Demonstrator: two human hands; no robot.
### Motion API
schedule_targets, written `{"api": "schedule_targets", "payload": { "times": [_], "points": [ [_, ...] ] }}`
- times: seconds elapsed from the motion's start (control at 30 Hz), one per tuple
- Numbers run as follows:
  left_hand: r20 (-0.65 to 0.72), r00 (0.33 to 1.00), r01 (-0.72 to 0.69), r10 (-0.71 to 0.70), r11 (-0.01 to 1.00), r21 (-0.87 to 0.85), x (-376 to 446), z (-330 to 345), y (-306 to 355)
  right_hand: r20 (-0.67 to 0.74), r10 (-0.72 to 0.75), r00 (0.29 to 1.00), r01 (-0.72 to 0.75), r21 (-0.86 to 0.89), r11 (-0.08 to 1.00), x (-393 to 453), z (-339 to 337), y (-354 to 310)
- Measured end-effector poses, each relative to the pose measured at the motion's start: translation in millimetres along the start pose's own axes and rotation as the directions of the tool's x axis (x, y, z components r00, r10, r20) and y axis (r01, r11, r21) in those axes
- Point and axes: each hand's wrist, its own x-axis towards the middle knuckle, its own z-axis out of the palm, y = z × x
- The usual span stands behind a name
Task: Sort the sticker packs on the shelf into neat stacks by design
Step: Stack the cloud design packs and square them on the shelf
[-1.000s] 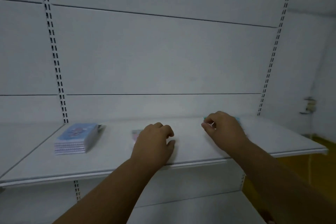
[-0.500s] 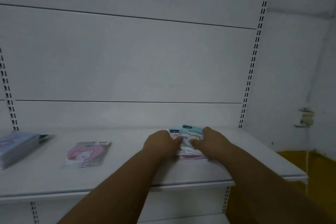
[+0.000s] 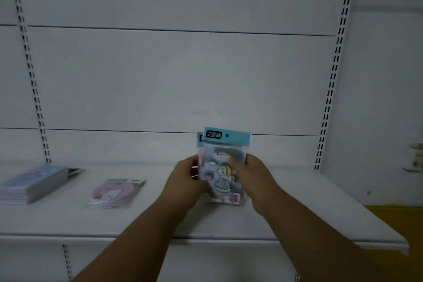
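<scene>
Both hands raised over the middle of the shelf [image 3: 297, 208], gripping a small bundle of packs [image 3: 220, 174] held upright, facing the camera. Left hand [image 3: 185, 181] clasped round the bundle's left edge, fingers curled behind it; right hand [image 3: 254, 174] clamped on the right edge, thumb [image 3: 235, 163] pressed across the front near the top. Front pack bluish-grey with cartoon stickers, topped by a teal header card [image 3: 226, 135] bearing a dark logo and a hang hole. Second teal header and a pink edge visible just behind, offset to the left. Number of packs in the bundle impossible to tell. Bundle's lower edge near the shelf surface; contact unclear.

Pink pack [image 3: 115, 192] flat on the shelf, well left of the hands, untouched. Blue stack [image 3: 34, 184] farther left, at the frame edge, squared up. Yellow surface [image 3: 398, 220] at lower right, beyond the shelf end.
</scene>
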Motion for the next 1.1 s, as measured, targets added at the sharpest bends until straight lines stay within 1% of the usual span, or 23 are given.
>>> {"api": "schedule_targets", "payload": {
  "times": [0.07, 0.13, 0.2, 0.27, 0.37, 0.43, 0.53, 0.63, 0.67, 0.7, 0.73, 0.8, 0.9, 0.93, 1.0, 1.03, 1.1],
  "points": [
    [-0.011, 0.998, -0.069, 0.069, 0.998, -0.005, -6.6, -2.4, -0.9, 0.027, 0.035, 0.999, -0.037, 0.096, 0.995, -4.2, 16.3, 5.1],
    [0.012, 0.995, -0.098, 0.098, 0.994, -0.049, -11.9, -1.4, -2.2, 0.006, 0.041, 0.999, -0.041, 0.16, 0.986, -9.2, 31.0, 10.6],
    [0.048, 0.994, -0.091, 0.095, 0.992, -0.089, -14.5, 1.4, -2.7, -0.019, 0.02, 1.0, -0.015, 0.208, 0.978, -11.1, 36.5, 13.7],
    [0.111, 0.991, -0.062, 0.077, 0.989, -0.132, -16.5, -2.2, -1.8, -0.034, 0.01, 0.999, -0.002, 0.233, 0.973, -13.4, 38.7, 12.7],
    [0.213, 0.97, -0.094, 0.118, 0.988, -0.119, -15.9, -11.2, -2.3, -0.05, -0.014, 0.999, 0.023, 0.183, 0.983, -18.1, 40.3, 10.3],
    [0.245, 0.961, -0.113, 0.126, 0.991, -0.065, -17.0, -15.2, -3.3, -0.064, -0.041, 0.997, 0.048, 0.114, 0.992, -23.1, 41.1, 10.1],
    [0.289, 0.948, -0.137, 0.133, 0.991, -0.007, -13.6, -22.0, -8.3, -0.047, -0.065, 0.997, 0.065, 0.003, 0.998, -30.1, 39.3, 8.2],
    [0.381, 0.908, -0.208, 0.177, 0.977, 0.043, -9.5, -30.6, -7.5, -0.023, -0.098, 0.995, 0.096, -0.069, 0.993, -34.3, 34.9, 6.1],
    [0.404, 0.897, -0.242, 0.18, 0.964, 0.108, -8.3, -33.3, -8.5, -0.009, -0.098, 0.995, 0.096, -0.097, 0.991, -34.7, 33.2, 5.3],
    [0.413, 0.893, -0.285, 0.178, 0.935, 0.211, -8.4, -35.9, -9.6, 0.01, -0.092, 0.996, 0.093, -0.111, 0.99, -34.8, 31.5, 4.2],
    [0.405, 0.898, -0.313, 0.172, 0.898, 0.311, -8.2, -38.3, -10.7, 0.034, -0.087, 0.996, 0.091, -0.11, 0.99, -34.8, 29.0, 3.0],
    [0.354, 0.924, -0.298, 0.145, 0.854, 0.427, -8.6, -41.8, -14.1, 0.089, -0.087, 0.992, 0.097, -0.119, 0.988, -33.9, 21.8, 2.6],
    [0.283, 0.953, -0.239, 0.105, 0.834, 0.497, -5.0, -41.0, -16.8, 0.201, -0.071, 0.977, 0.121, -0.245, 0.962, -30.3, 3.5, 7.2],
    [0.268, 0.958, -0.226, 0.096, 0.83, 0.51, -4.2, -40.5, -16.0, 0.219, -0.069, 0.973, 0.133, -0.293, 0.947, -28.8, -2.2, 8.5],
    [0.233, 0.969, -0.199, 0.081, 0.816, 0.542, -4.6, -40.8, -13.6, 0.213, -0.085, 0.973, 0.163, -0.381, 0.91, -27.3, -6.9, 9.3],
    [0.217, 0.973, -0.184, 0.075, 0.82, 0.542, -5.7, -42.1, -13.0, 0.186, -0.103, 0.977, 0.174, -0.423, 0.889, -25.9, -5.7, 8.8],
    [0.181, 0.983, -0.123, 0.035, 0.854, 0.505, -7.6, -46.5, -11.3, 0.085, -0.128, 0.988, 0.153, -0.484, 0.861, -22.4, 1.4, 7.7]
  ]
}}
